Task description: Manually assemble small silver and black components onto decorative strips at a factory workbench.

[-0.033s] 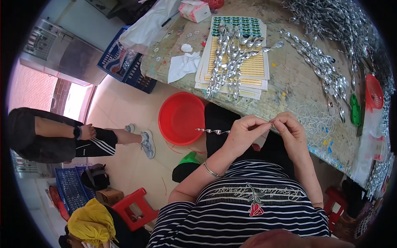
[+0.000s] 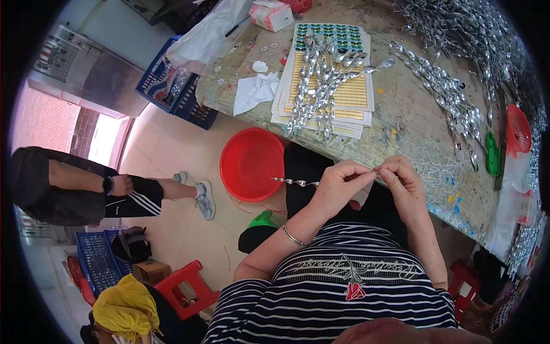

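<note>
My left hand (image 2: 342, 182) is closed on a silver twisted strip (image 2: 297, 183), whose tapered end sticks out to the left past the wrist. Its thumb and forefinger pinch at the table's near edge, fingertips meeting those of my right hand (image 2: 403, 182). That hand pinches too; what lies between its fingertips is too small to make out. Beside my right hand a tangle of white string (image 2: 438, 169) lies on the table. Farther off, several silver twisted strips (image 2: 321, 86) rest across a stack of printed sheets (image 2: 358, 94).
More silver strips (image 2: 452, 100) lie at the right, near a green-handled tool (image 2: 492, 153) and a red basket (image 2: 518, 127). A red basin (image 2: 246, 152) stands left of my legs. A person (image 2: 69, 186) stands at the left; another in yellow (image 2: 126, 309) is lower left, by a red stool (image 2: 186, 289).
</note>
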Tool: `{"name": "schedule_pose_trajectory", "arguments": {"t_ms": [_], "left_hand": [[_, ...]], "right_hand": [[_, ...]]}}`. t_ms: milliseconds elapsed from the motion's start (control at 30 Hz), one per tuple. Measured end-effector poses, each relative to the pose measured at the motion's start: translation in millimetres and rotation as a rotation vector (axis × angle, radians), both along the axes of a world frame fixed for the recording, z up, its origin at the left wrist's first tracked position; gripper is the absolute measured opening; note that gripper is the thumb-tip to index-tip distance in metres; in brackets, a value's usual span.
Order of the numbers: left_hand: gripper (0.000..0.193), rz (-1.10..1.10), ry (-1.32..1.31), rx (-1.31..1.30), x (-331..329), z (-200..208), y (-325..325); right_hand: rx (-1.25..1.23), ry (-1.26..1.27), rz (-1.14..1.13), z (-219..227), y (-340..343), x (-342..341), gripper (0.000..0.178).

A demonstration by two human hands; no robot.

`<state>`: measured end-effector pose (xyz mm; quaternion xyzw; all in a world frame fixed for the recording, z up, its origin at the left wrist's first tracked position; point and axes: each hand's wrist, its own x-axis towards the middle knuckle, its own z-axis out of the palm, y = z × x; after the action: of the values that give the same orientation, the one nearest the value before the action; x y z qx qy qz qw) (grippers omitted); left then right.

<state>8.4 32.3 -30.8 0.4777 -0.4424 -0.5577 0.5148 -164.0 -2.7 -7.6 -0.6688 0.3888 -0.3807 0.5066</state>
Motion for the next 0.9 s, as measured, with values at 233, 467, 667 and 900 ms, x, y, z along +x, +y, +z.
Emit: {"name": "schedule_pose_trajectory", "arguments": {"t_ms": [233,467,667,900], "left_hand": [[0.018,0.003,0.069,0.05,-4.0,1.2,1.4],[0.015,-0.119,0.04,0.185,6.1,5.3,7.8],[0.013,-0.187,-0.021,0.148,14.5,2.6,17.3],[0.014,-0.297,0.014,0.135,14.6,-19.7,26.0]], "right_hand": [[0.199,-0.179,-0.012,8.7,-1.5,4.4,0.011],[0.496,-0.401,-0.01,18.3,-11.3,-0.7,0.014],[0.468,-0.491,-0.164,28.3,-27.5,-22.6,0.015],[0.488,-0.486,-0.16,25.0,-23.8,-28.4,0.014]]}}
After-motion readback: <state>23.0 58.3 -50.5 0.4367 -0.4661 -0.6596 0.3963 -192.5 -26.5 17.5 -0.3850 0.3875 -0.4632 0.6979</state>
